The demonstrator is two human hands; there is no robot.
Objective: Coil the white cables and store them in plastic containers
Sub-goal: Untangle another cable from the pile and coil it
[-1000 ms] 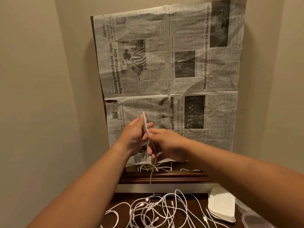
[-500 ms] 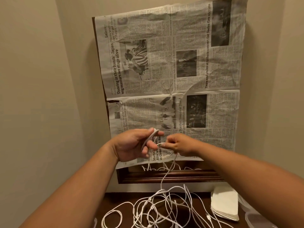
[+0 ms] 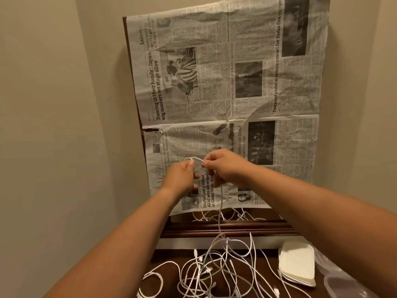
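A white cable (image 3: 220, 211) hangs from my raised hands down to the dark wooden table (image 3: 165, 258). My left hand (image 3: 182, 177) grips a small coil of that cable, with a loop arching over its fingers. My right hand (image 3: 223, 166) pinches the strand just beside the loop, close to the left hand. Below lies a tangle of several white cables (image 3: 214, 274). Clear plastic containers (image 3: 343, 284) show at the lower right corner.
A newspaper sheet (image 3: 225, 87) covers a dark-framed panel against the beige wall behind my hands. A stack of white lids (image 3: 297, 263) sits at the right on the table. More white cable strands (image 3: 223, 216) lie behind the wooden rail.
My left hand turned over from palm-up to knuckles-up, still holding the coil. My right hand moved up and across to the loop, bringing the strand around the coil.
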